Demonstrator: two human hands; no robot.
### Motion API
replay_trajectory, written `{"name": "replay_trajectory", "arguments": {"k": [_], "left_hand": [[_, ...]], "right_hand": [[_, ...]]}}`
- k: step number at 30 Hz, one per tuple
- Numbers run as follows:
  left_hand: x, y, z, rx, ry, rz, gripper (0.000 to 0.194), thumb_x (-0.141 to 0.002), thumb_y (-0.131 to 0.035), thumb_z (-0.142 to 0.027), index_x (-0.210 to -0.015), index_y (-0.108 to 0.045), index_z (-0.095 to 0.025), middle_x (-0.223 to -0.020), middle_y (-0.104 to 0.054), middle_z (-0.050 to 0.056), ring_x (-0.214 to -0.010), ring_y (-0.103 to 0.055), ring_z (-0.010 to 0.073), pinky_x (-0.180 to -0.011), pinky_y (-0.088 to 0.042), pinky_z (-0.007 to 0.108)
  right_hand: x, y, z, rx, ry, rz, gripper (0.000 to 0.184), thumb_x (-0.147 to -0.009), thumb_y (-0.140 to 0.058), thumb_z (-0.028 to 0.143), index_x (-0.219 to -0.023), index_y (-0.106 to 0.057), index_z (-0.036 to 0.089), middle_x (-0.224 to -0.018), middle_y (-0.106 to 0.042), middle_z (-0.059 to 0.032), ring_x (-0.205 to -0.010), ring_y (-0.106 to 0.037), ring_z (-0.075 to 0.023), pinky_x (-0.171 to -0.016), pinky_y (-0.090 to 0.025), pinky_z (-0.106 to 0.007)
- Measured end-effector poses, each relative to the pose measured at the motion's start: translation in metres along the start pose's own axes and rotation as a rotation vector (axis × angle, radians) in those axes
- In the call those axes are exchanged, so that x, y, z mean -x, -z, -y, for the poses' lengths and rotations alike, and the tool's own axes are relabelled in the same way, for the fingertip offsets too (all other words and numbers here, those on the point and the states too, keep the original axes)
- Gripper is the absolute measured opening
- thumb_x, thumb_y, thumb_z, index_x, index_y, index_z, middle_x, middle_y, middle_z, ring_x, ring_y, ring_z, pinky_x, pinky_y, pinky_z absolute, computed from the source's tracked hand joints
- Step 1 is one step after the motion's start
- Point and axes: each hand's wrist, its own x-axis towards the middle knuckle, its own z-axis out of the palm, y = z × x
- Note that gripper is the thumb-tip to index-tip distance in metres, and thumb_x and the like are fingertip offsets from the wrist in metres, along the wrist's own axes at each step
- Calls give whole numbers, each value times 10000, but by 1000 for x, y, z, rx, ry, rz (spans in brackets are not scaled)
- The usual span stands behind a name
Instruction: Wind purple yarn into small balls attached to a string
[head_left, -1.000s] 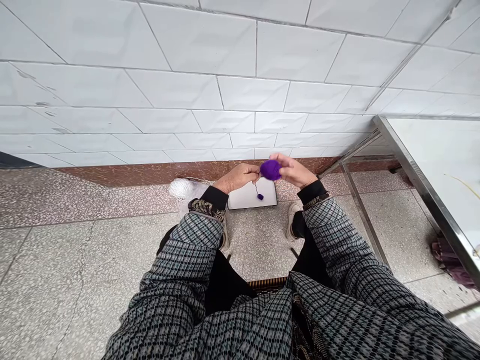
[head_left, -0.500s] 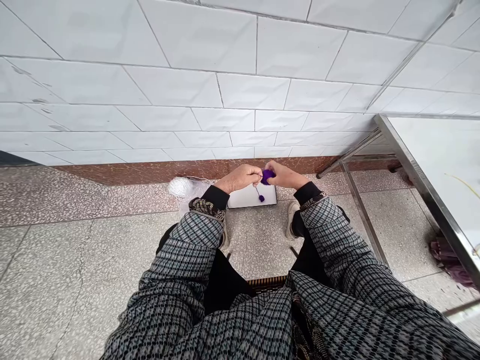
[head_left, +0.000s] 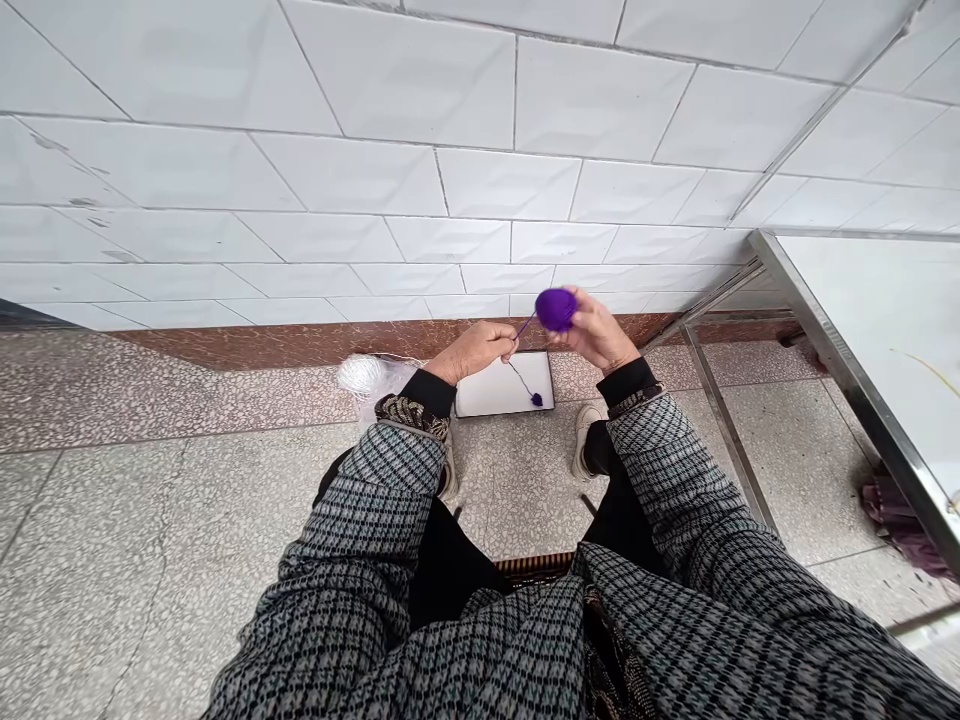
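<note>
My right hand (head_left: pixel 596 333) holds a small purple yarn ball (head_left: pixel 556 309) raised in front of me, fingers wrapped round it. My left hand (head_left: pixel 480 350) is closed in a pinch on the purple strand (head_left: pixel 523 326) that runs from the ball. From that pinch the strand hangs down to a small purple bit (head_left: pixel 536 399) over a white tray (head_left: pixel 487 395) on the floor between my feet. Both arms wear checked grey sleeves.
A white bundle of yarn (head_left: pixel 365 378) lies on the floor left of the tray, near the red skirting. A metal-framed table (head_left: pixel 847 360) stands at the right, with a dark purple cloth (head_left: pixel 900 520) under it. White tiled wall ahead.
My right hand has lifted the purple ball up and to the right, away from the left hand, drawing the strand taut between them. The hanging end has swung slightly right.
</note>
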Motion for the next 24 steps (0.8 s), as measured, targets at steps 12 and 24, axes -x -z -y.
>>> {"name": "replay_trajectory", "arguments": {"k": [12,24], "left_hand": [[1,-11,-11,86,-36,188,146,-749,-490,-255,-659,-564,-167,-615,-554,-15,-592,-519,117,-627,-400,246],[-5,-4,8,43,79,-50,162,-763,-477,-233,-621,-528,-175,-600,-537,-15,-617,-504,133,-650,-396,267]], "right_hand": [[-18,5,-42,524,-217,-283,466,-708,-677,174,-1112,-447,197,-918,-597,-29,-707,-555,-146,-675,-514,-308],[3,-2,-7,97,-240,324,419,-711,-704,231,-1092,-534,185,-918,-658,-27,-696,-616,-119,-611,-537,-254]]}}
